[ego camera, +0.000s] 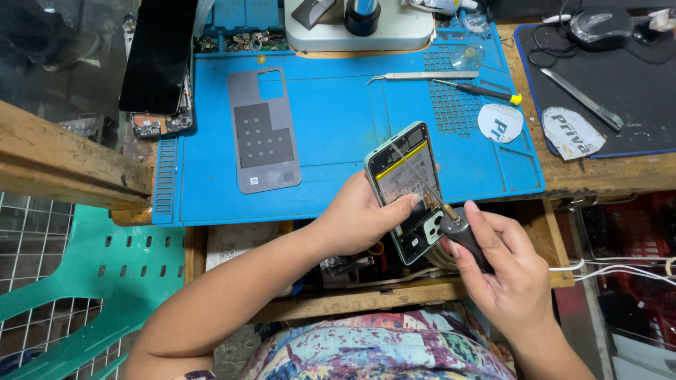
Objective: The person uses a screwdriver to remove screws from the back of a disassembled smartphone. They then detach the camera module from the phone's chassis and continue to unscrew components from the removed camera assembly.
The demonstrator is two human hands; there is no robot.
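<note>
A person is working over a wooden table (pixel 598 179) with two bare hands: the left hand (pixel 355 218) is wrapping its fingers around one opened phone (pixel 412 190), held tilted just above the near edge of the table with its back cover off and its battery showing, while the right hand (pixel 503 264) is closing around the dark handle of one screwdriver (pixel 461 229), whose brass tip is touching the phone beside the camera block. One blue work mat (pixel 338 127) is covering the middle of the table, and one grey back cover (pixel 264 130) is lying flat on it, well apart from the held phone. Two loose tools are resting near the mat's far edge, one pair of tweezers (pixel 422 76) and one small yellow-capped screwdriver (pixel 479 90). Two pale round stickers (pixel 539 127) are sitting side by side, one on the blue mat and one on a black pad (pixel 634 84), where one flat metal pry tool (pixel 581 98) is also lying. One second phone with a dark screen (pixel 158 56) is leaning at the left, its lower end open. One microscope base (pixel 359 24) is being cut off by the top edge, the small parts in the mat's trays are too small to make out, and the drawer under the hands is mostly hidden.
</note>
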